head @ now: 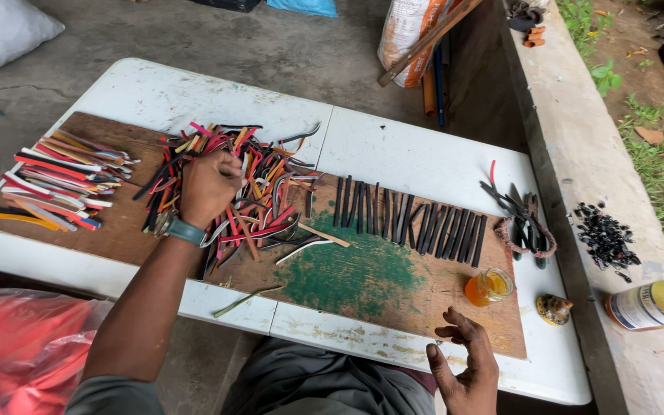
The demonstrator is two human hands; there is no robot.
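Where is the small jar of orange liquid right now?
Head view: the jar stands on the wooden board's right end, just below the row of black strips, above the open right hand.

Green-stained patch of board (pixel 347 277) bare, open btwn tangled strip heap (pixel 247 192) and small jar (pixel 489 286). Black strip row (pixel 416 223) blocks far side. Tabletop (pixel 416 157) beyond bare.

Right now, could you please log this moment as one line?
left hand: in coloured strips pile | right hand: open, empty | black strips: rowed

Left hand (pixel 207 184) fisted, right hand (pixel 464 361) open-palmed.
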